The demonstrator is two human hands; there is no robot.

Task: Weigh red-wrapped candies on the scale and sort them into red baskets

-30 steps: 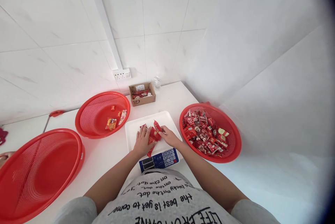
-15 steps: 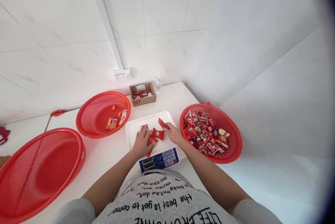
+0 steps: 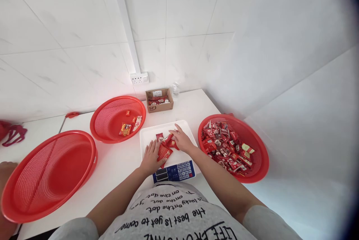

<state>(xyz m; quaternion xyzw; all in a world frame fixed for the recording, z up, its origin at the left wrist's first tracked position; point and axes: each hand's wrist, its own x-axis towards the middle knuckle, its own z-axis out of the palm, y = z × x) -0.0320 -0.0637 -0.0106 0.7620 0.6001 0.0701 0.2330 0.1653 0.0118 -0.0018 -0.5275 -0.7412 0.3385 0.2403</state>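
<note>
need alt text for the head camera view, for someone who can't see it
Both hands, left hand and right hand, lie flat on red candy packets on a white scale tray. A red basket of packets sits to the right; two more red baskets sit to the left.

Single head cam, looks forward and down, close over scale tray [image 3: 146, 135] at 12 o'clock; wall behind.

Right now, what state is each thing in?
left hand: flat on red packets
right hand: open, fingers on the packets
scale tray: holds a few packets
right basket: heaped with packets
middle basket: few packets inside
left basket: nothing visible inside
cardboard box: open
</note>
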